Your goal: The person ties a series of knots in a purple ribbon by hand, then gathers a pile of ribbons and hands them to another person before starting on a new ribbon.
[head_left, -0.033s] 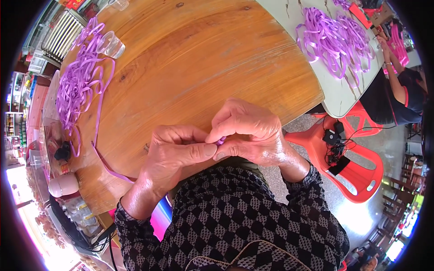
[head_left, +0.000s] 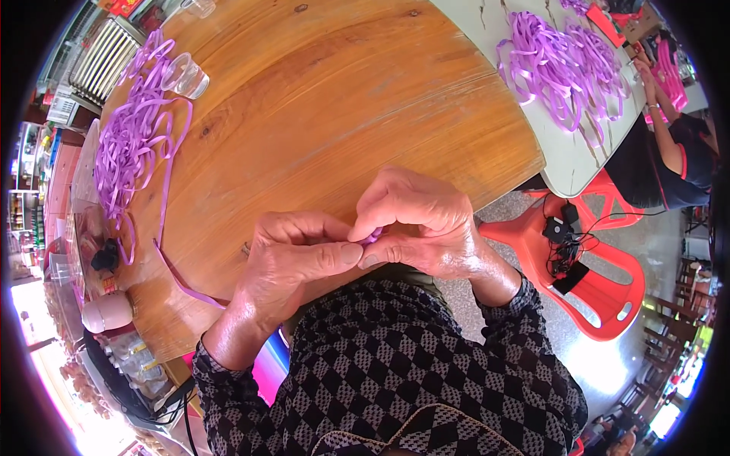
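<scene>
A small folded bit of purple ribbon [head_left: 372, 236] shows between my fingertips, low over the near edge of the wooden table [head_left: 327, 114]. My left hand [head_left: 300, 247] is closed on it, thumb laid along the bent index finger. From the other side my right hand [head_left: 418, 220] pinches the same bit between thumb and fingers. Most of the folded piece is hidden by the fingers. At the left lies a loose heap of purple ribbon [head_left: 125, 163]; a single strand [head_left: 163, 205] runs from it toward my left wrist and disappears behind the forearm.
A clear plastic cup [head_left: 186, 76] stands beside the heap. More purple ribbon [head_left: 551, 68] covers part of a pale table [head_left: 566, 171] at the right, where another person's arm [head_left: 661, 125] reaches in. Below it, a red plastic stool [head_left: 608, 300] carries black cables and adapters [head_left: 561, 239].
</scene>
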`<move>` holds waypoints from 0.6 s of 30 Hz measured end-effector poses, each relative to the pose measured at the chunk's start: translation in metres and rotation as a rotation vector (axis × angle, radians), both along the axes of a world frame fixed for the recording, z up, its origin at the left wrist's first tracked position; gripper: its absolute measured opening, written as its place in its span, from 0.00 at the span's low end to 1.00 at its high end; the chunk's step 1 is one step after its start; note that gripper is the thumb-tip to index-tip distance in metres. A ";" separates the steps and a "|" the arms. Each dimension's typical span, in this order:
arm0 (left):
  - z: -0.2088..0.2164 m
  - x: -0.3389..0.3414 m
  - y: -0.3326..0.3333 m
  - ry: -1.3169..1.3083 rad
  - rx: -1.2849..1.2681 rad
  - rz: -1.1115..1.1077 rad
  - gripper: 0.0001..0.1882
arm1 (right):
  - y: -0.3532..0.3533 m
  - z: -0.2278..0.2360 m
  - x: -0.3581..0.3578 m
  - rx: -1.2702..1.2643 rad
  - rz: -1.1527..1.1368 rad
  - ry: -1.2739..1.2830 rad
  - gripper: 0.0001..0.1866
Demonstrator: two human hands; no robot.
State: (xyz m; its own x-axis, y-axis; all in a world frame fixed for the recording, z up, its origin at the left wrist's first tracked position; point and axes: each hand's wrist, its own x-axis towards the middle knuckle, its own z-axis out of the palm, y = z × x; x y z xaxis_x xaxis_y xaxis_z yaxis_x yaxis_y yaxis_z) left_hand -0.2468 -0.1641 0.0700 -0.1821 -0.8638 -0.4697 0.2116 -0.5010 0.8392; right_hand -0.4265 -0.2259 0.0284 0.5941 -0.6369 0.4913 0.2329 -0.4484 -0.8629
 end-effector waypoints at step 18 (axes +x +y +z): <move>0.005 0.011 0.007 -0.224 -0.066 0.004 0.08 | 0.003 -0.004 -0.009 0.141 0.009 0.070 0.10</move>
